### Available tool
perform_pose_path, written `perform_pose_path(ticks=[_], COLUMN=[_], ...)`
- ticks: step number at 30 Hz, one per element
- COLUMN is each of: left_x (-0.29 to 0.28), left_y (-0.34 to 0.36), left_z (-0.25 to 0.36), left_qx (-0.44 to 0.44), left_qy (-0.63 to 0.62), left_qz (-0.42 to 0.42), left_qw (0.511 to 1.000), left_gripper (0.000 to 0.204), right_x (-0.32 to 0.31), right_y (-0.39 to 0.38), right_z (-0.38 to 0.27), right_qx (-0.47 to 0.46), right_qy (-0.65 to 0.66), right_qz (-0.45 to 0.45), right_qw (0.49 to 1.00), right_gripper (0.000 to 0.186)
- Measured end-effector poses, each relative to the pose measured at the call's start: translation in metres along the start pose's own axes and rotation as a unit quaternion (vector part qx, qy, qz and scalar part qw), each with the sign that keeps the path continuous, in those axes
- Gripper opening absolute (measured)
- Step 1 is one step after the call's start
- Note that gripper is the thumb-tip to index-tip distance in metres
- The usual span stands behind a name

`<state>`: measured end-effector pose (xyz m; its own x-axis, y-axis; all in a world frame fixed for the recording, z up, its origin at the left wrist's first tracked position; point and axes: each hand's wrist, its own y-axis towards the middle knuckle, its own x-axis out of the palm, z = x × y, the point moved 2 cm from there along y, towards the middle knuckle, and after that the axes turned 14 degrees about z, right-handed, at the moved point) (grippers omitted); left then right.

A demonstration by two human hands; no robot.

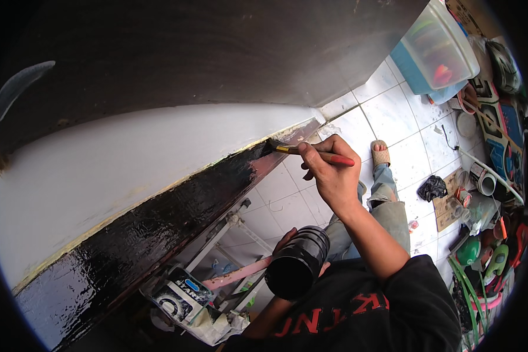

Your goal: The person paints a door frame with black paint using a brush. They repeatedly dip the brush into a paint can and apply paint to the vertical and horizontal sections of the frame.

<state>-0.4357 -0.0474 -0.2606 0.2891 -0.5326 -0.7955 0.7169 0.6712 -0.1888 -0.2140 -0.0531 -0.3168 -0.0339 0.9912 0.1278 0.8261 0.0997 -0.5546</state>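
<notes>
One long board [141, 220]: stretched from lower left to centre of the frame, coated glossy black, reddish-brown near the upper right end.
Metal frame [211, 242]: left of lower centre, pale.
Left hand [285, 240]: lower centre, wrapped around the can, mostly hidden behind it.
Black can [302, 258]: lower centre, ridged, tilted.
Brush [292, 151]: centre, touching the board with dark bristles, red at the handle's end.
Right hand [335, 173]: right of centre, clamped on the brush.
Sandal [382, 157]: right of centre, on white floor tiles [405, 170].
Plastic bin [452, 61]: upper right, clear and blue.
</notes>
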Motion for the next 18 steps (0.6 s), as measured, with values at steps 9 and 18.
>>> perform_pose_path(ticks=[9, 18], left_x=[-0.006, -0.008], left_y=[0.002, 0.008], left_z=[0.002, -0.005], left_qx=[-0.025, 0.015], left_qy=[-0.064, -0.054], left_qz=[-0.004, 0.026], left_qw=[0.998, 0.998], left_gripper=[0.110, 0.108], right_x=[0.006, -0.018], right_y=[-0.005, 0.006], right_z=[-0.036, -0.035], right_qx=[-0.001, -0.036], right_qy=[0.020, -0.055], right_qz=[-0.055, 0.026], right_qw=[0.998, 0.997], right_gripper=[0.027, 0.028])
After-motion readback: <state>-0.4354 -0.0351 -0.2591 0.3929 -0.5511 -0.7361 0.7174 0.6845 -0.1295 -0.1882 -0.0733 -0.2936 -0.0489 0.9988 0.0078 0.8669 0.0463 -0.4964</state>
